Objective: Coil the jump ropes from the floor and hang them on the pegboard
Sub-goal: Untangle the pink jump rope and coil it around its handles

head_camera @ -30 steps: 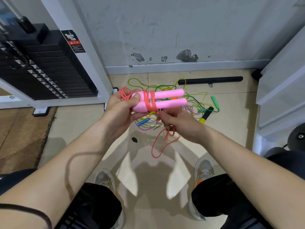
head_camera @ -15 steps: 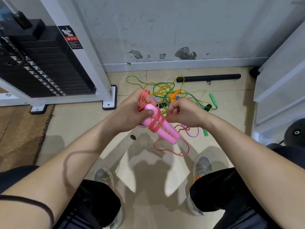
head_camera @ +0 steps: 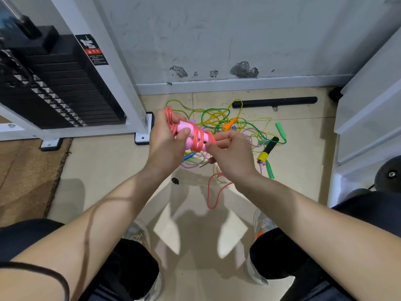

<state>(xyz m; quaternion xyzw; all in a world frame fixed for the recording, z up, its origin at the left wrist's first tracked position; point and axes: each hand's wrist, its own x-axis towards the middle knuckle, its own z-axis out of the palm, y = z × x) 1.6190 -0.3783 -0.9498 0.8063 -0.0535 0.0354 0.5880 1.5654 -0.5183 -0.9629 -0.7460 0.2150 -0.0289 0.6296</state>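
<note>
With another red turn now round the pink handles (head_camera: pixel 188 135) gripped in the left hand (head_camera: pixel 167 146), the right hand (head_camera: pixel 230 157) pinches the shortened rope tail (head_camera: pixel 211 192) above the floor (head_camera: pixel 108 161), so coiling nears done.

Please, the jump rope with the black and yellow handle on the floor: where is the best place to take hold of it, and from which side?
Probably grip the black and yellow handle itself, around its black upper half, coming from above and from the right. It lies flat at the pile's right edge, with bare floor beside it, while the cords left of it are tangled.
</note>
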